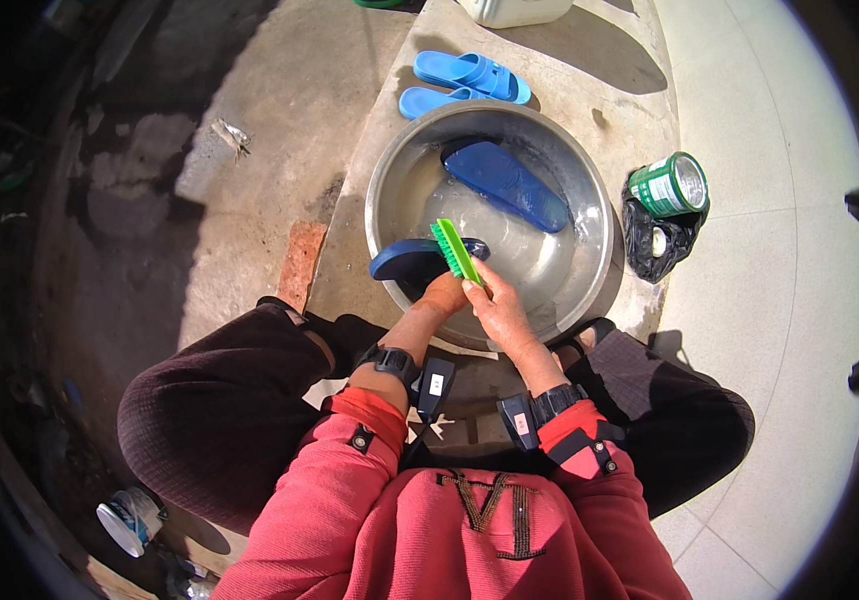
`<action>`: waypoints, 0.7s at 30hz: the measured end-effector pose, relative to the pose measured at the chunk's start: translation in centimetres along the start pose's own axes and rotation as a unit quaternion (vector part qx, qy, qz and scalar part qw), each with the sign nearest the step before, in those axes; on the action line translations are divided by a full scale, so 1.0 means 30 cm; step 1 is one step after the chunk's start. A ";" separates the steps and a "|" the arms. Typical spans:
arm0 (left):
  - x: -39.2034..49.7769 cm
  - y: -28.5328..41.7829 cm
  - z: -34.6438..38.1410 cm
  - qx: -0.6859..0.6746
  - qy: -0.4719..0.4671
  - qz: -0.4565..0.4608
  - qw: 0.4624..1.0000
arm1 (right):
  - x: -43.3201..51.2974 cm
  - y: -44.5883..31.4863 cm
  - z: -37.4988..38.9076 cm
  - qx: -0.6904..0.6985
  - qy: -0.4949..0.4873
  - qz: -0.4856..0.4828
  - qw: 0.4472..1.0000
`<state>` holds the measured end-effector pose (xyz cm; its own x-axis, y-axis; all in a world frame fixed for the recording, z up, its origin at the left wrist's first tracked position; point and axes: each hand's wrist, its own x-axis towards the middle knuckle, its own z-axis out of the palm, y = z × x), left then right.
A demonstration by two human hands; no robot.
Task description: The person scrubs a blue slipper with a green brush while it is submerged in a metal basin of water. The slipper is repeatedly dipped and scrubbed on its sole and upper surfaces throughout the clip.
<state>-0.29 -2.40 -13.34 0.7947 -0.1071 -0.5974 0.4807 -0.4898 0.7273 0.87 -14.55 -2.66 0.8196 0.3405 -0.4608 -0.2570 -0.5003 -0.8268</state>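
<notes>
A wide metal basin [600, 225] with some water in it stands before me. My left hand [446, 293] grips a dark blue slide sandal [407, 259] over the basin's near left side; part of the sandal is hidden by the hand and brush. In my right hand [495, 300] is a bright green scrubbing brush [457, 251], its bristles facing left towards the sandal. Whether the bristles touch the sandal I cannot tell. A second dark blue sandal [504, 184] lies in the far part of the basin, sole side up.
Light blue slippers [474, 73] lie just beyond the basin. To the right, a green tin [668, 185] rests on a black plastic bag [658, 240]. A whitish plastic container [516, 9] stands at the top, a brick piece [300, 262] lies left, and a tub [132, 520] is at lower left.
</notes>
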 end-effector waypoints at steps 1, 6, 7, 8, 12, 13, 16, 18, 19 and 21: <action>-0.001 0.012 0.002 -0.017 0.013 -0.044 0.999 | 0.009 0.008 -0.007 -0.022 0.024 0.050 0.998; 0.000 0.008 -0.012 0.051 0.015 0.061 0.997 | 0.013 0.026 0.020 0.025 0.009 -0.025 0.999; -0.003 0.000 -0.013 0.020 0.015 0.082 0.996 | 0.009 0.025 0.032 0.051 -0.026 -0.077 0.995; -0.007 -0.008 -0.014 -0.012 0.020 0.106 0.994 | 0.008 0.022 0.034 0.036 -0.019 -0.076 0.996; 0.015 -0.002 0.002 0.027 -0.007 0.016 0.999 | 0.011 0.011 0.011 -0.023 0.005 -0.124 0.992; 0.030 0.003 0.004 0.042 -0.031 -0.036 0.998 | 0.012 0.010 -0.002 -0.046 0.014 -0.044 0.998; 0.040 -0.015 0.015 0.032 -0.005 0.015 0.999 | 0.015 0.007 0.003 -0.021 0.008 -0.072 0.997; 0.044 -0.044 0.009 0.107 -0.044 0.114 0.987 | 0.014 0.004 0.027 0.010 0.005 -0.141 0.990; 0.039 -0.059 0.017 0.064 0.010 0.135 0.989 | 0.008 0.003 0.037 0.011 -0.015 -0.181 0.983; 0.041 -0.082 0.028 0.033 0.032 0.137 0.989 | 0.009 -0.003 0.045 -0.002 -0.013 -0.204 0.979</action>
<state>-0.81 -2.07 -16.14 0.9150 -0.1900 -0.3559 0.2197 -0.5052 0.8345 0.41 -13.34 -3.14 0.8407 0.5321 -0.1006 0.0905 -0.3212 -0.9427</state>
